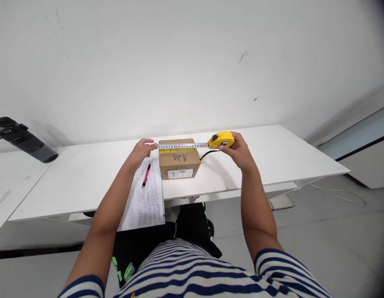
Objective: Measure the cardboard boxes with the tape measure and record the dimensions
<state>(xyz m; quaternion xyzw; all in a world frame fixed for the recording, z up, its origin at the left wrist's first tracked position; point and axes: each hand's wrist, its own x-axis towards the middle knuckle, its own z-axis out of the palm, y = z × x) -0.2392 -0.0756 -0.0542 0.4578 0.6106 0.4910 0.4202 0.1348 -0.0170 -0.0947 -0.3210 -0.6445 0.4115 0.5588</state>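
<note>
A small brown cardboard box stands on the white table, with yellow tape, handwriting and a white label on it. Across its top runs the blade of a yellow tape measure. My right hand is wrapped round the tape measure's case, just right of the box. At the box's left edge, my left hand pinches the blade's free end between thumb and finger. A black strap hangs in a curve from the case to the box's right side.
Written sheets of paper lie left of the box, reaching over the front edge of the white table. On them rests a red and black pen. A dark bottle stands far left. The wall rises behind.
</note>
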